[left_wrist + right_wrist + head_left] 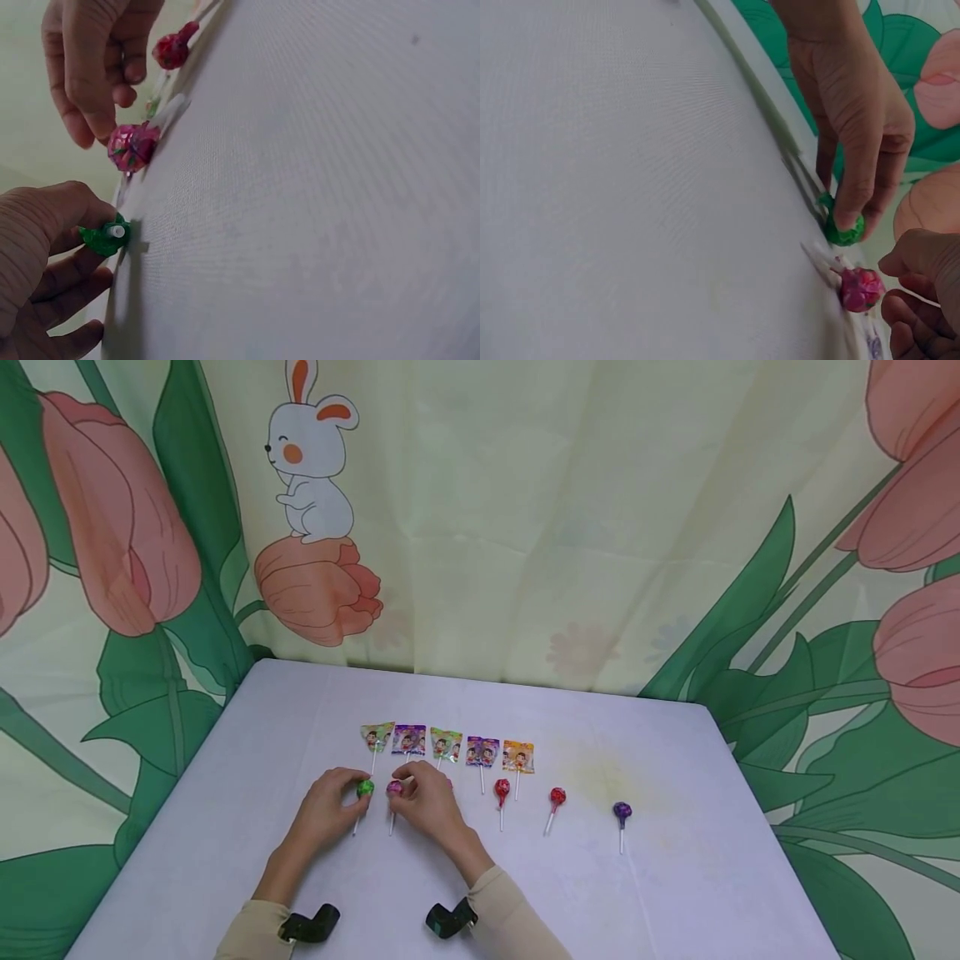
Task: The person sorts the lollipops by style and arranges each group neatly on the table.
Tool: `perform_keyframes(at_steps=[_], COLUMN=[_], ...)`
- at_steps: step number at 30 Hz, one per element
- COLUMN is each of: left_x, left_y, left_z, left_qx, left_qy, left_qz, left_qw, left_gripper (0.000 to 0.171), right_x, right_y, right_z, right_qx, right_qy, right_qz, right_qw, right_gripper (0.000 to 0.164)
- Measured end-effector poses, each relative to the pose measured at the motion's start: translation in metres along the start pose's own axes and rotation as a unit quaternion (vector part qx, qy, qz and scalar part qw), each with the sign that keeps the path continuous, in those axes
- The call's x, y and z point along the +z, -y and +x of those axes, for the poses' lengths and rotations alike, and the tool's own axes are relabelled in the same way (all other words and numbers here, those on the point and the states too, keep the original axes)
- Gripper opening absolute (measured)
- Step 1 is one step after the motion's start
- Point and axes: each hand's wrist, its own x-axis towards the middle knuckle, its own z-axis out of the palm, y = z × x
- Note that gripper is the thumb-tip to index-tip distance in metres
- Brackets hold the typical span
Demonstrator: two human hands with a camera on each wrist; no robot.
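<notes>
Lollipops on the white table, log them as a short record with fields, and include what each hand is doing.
Left hand: pinches the green lollipop
Right hand: at the pink lollipop; whether it grips is unclear
Back row, left to right: five flat packets, green, purple, green, purple, orange
Right of both hands: two red lollipops, then a purple lollipop
Surface: white table
Backdrop: printed tulips and a rabbit
</notes>
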Motion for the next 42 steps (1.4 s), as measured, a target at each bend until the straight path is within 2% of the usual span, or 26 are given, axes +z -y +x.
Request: perform_keyframes(at_steps=[10, 21, 27, 34, 42], left_x=[0.001, 0.000, 0.002, 0.002, 0.002], left_y=[-0.004, -0.002, 0.002, 0.002, 0.000], left_z=[-0.001, -0.002, 0.000, 0.001, 0.001], left_qx=[-0.025, -0.030, -0.025, -0.027, -0.029], left_qy=[0.010, 0.014, 0.013, 0.015, 0.011], left_qz=[0.005, 0.007, 0.005, 0.002, 0.002], left_qw=[0.9996, 0.9994, 0.9996, 0.9995, 0.9995], left_gripper=[0.034, 0.034, 0.034, 0.034, 0.034], right_x=[-0.019, -0.041, -0.047, -0.048, -0.046], right_y=[-0.001, -0.010, -0.019, -0.031, -0.039], right_z=[-0.011, -0.022, -0.026, -0.030, -0.031], right_qx=[-0.013, -0.030, -0.017, 0.003, 0.039], right_qy=[-0.025, -0.068, -0.091, -0.097, -0.074], right_qz=[-0.016, -0.011, -0.014, -0.023, -0.020], right_qw=[0.999, 0.997, 0.996, 0.995, 0.996], right_gripper=[0.024, 0.024, 0.023, 0.022, 0.023])
